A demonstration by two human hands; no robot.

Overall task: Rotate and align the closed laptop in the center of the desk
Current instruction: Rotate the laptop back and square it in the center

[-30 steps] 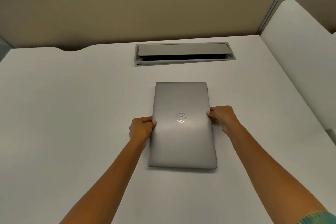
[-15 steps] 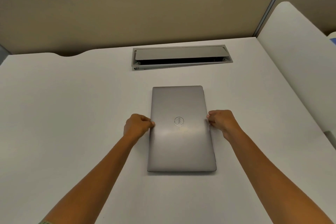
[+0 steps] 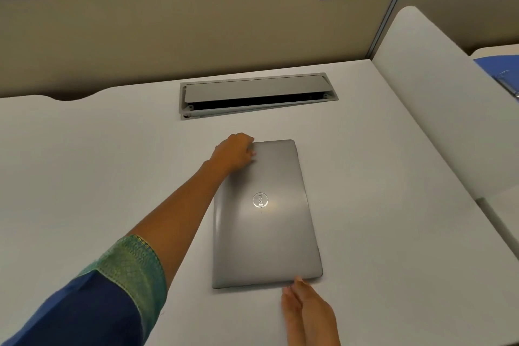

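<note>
Head view, left hand curling over closed laptop's far-left corner, right hand lying open, fingertips touching its near edge, mid-desk.

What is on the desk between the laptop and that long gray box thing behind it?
Nothing. In the head view only bare white desk lies between the laptop and the cable tray. The left hand grips the laptop's far left corner.

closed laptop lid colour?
Matte silver-grey metal laptop lid, round shiny logo; head view.
</note>
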